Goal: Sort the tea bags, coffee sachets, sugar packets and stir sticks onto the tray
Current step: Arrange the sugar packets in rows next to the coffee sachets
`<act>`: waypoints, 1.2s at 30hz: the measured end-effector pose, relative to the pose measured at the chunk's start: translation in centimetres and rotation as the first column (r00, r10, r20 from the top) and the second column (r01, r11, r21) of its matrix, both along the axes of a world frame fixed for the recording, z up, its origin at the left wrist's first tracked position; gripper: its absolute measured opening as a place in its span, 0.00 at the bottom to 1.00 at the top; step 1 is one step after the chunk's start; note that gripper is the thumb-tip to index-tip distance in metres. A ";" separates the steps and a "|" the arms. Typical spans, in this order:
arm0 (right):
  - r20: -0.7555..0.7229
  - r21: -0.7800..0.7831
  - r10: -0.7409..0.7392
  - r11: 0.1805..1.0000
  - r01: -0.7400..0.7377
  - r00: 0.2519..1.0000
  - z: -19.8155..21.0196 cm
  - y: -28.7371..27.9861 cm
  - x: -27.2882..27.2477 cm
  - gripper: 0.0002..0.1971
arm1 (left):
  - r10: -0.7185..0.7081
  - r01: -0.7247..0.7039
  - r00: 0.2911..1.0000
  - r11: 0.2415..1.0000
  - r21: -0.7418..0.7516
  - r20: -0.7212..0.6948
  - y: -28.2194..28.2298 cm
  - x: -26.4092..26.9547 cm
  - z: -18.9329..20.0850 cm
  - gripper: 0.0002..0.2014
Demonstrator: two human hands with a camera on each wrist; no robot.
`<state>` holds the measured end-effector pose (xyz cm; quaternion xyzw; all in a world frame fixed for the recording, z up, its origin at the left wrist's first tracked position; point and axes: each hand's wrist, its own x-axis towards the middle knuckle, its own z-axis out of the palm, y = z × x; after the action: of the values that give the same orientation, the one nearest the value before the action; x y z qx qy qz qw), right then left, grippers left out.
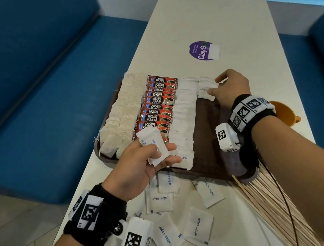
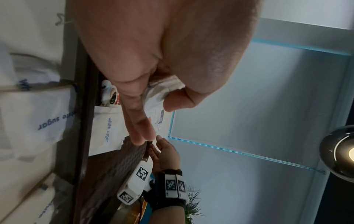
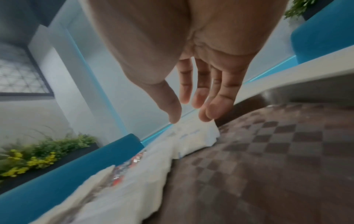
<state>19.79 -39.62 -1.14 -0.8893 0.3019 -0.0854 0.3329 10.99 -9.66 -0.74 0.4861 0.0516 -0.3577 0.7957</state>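
Note:
A brown tray (image 1: 215, 131) holds two columns of tea bags (image 1: 123, 107), a column of red coffee sachets (image 1: 157, 102) and a column of white sugar packets (image 1: 184, 115). At the tray's far end my right hand (image 1: 213, 86) touches a small pile of sugar packets (image 1: 206, 88) with thumb and fingertips; the right wrist view shows its fingers (image 3: 218, 109) straight over those packets (image 3: 195, 136). My left hand (image 1: 162, 152) grips a stack of sugar packets (image 1: 151, 141) above the tray's near edge. Wooden stir sticks (image 1: 279, 207) lie fanned on the table at the near right.
Several loose sugar packets (image 1: 169, 211) lie on the white table in front of the tray. An orange cup (image 1: 285, 112) stands right of the tray behind my right wrist. A purple sticker (image 1: 199, 50) is farther back. Blue benches (image 1: 42, 92) flank the table.

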 end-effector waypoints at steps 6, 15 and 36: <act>0.093 0.030 0.164 0.985 -0.167 0.982 3.4 4.8 -5.5 0.04 | -0.031 0.031 0.999 0.999 -0.024 0.021 0.3 -1.0 0.8 0.20; 0.236 0.263 0.299 0.896 -0.357 0.925 6.7 11.1 -16.8 0.02 | -0.128 0.130 0.987 0.992 -0.008 0.092 0.9 -3.1 1.9 0.16; 0.289 0.735 -0.026 0.646 -0.204 0.957 4.5 13.2 -22.9 0.01 | -0.161 0.140 0.964 0.984 0.114 0.213 2.2 -6.2 2.2 0.17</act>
<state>-3.10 -26.45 3.32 -0.6615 0.2163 -0.0566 0.7158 4.76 -7.43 1.42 0.5637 -0.0572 -0.3577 0.7423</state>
